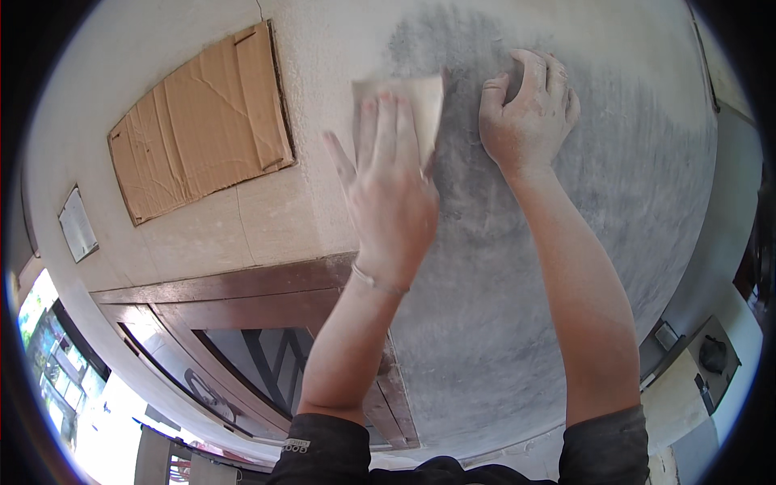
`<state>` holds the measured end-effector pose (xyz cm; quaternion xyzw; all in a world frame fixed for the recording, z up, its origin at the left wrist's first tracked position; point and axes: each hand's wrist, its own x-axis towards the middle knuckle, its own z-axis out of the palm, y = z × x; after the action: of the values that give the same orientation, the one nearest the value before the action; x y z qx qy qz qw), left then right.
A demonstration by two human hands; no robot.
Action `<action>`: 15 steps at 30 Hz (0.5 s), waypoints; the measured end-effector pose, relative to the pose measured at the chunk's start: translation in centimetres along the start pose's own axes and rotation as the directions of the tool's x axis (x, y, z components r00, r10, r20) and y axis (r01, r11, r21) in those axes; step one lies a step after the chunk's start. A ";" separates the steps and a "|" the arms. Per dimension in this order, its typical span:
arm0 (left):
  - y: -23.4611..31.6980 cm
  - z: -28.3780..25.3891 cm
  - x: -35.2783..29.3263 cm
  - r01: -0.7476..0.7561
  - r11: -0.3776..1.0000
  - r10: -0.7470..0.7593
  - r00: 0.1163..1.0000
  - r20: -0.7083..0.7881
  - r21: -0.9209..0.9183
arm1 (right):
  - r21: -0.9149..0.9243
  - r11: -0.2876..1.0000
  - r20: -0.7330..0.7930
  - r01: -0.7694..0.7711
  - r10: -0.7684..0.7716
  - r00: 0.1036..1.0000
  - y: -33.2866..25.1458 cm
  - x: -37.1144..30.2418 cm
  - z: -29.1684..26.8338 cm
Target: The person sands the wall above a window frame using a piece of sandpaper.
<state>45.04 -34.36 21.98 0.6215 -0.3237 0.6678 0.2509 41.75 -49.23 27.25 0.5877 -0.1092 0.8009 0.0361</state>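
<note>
My left hand [392, 182] presses a tan sheet of sandpaper [424, 101] flat against a grey, dusty plastered wall [614, 186]. Its fingers are spread over the sheet, and a thin bracelet sits on the wrist. My right hand [529, 109] rests on the same wall just to the right, fingers curled and dusted white, holding nothing. Both forearms come up from the lower edge in dark rolled sleeves.
A piece of brown cardboard [202, 121] is fixed to the cream wall at the upper left. A dark wooden door frame [242, 287] with a glazed panel lies below my left arm. A small white plate [78, 224] is at far left. A grey box [711, 360] is at the lower right.
</note>
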 end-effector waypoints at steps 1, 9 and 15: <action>-0.2 -0.1 -0.4 -0.005 1.000 0.005 1.000 -0.011 0.002 | -0.010 1.000 -0.034 0.015 -0.015 0.999 -0.1 0.3 0.2; -2.7 -0.7 7.9 -0.159 0.973 0.173 0.982 -0.070 0.166 | 0.033 0.999 -0.023 -0.005 0.006 1.000 -0.9 0.1 0.1; -0.8 -0.5 0.8 -0.075 0.984 0.080 0.996 -0.024 0.160 | 0.006 1.000 -0.026 0.017 -0.017 1.000 -0.1 -0.3 0.1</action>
<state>45.15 -33.52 22.89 0.6164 -0.2896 0.7101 0.1789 42.00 -49.13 27.00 0.5782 -0.1011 0.8085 0.0426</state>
